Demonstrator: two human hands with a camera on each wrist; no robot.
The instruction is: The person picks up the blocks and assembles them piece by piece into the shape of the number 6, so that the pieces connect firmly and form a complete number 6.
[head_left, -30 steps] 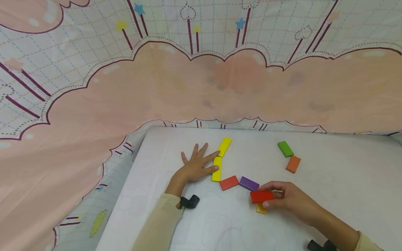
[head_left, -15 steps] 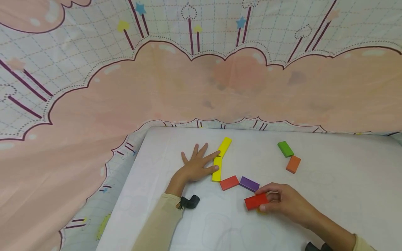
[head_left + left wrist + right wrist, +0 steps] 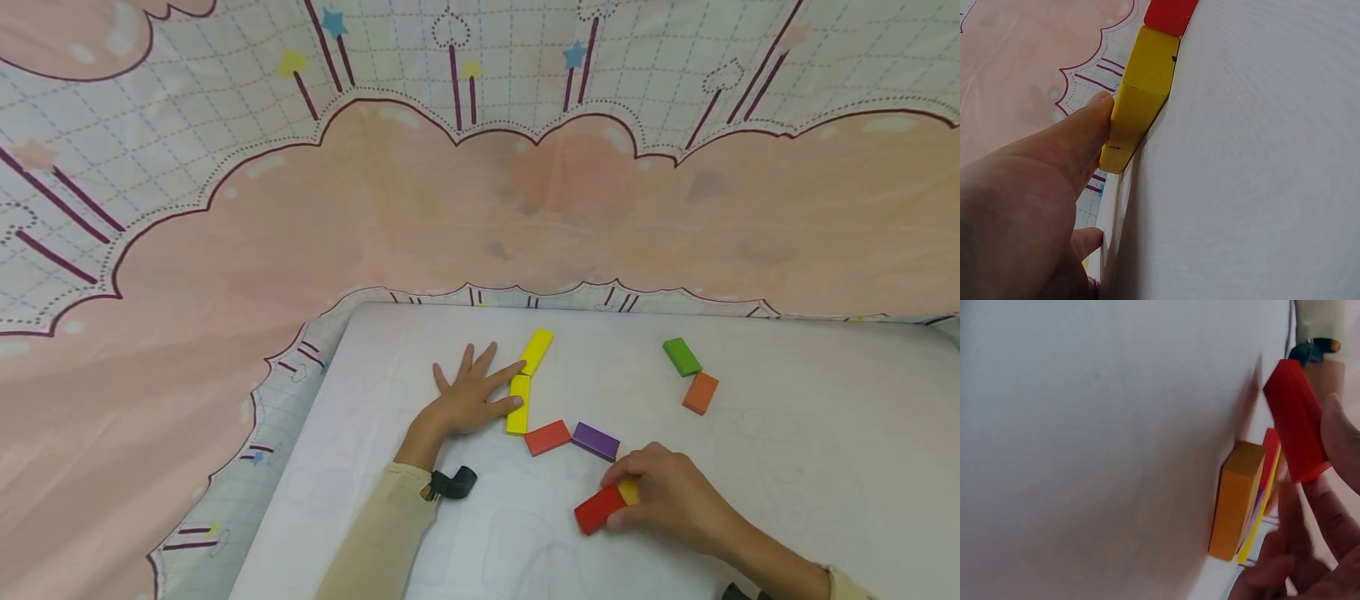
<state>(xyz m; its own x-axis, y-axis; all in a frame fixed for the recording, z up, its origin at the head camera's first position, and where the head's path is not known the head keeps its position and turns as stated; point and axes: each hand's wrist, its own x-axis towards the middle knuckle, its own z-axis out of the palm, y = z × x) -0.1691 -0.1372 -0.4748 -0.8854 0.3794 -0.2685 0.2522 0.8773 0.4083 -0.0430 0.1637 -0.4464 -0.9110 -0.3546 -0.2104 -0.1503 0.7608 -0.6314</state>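
Observation:
My right hand [image 3: 667,498] pinches a red block [image 3: 597,510] between thumb and fingers. In the right wrist view this red block [image 3: 1294,419] is raised off the white surface, beside an amber block [image 3: 1235,500] that stands on it. From the head, the amber block [image 3: 628,492] is partly covered by that hand. Fingers spread, my left hand [image 3: 467,402] lies on the surface at the left, its index fingertip at the far yellow block [image 3: 537,350] and its thumb on the nearer yellow block [image 3: 517,422]. The left wrist view shows the thumb against the nearer yellow block [image 3: 1142,81].
The yellow blocks continue into a red block [image 3: 548,437] and a purple block [image 3: 596,440], forming a curved row. Farther right, a green block [image 3: 682,356] and an orange block [image 3: 701,393] touch at their ends. Patterned cloth [image 3: 450,217] hangs behind the white tabletop [image 3: 825,433].
My right hand has brought the red block left and toward the near edge, turning it, so more of the amber block's top shows. The left hand and other blocks stay put.

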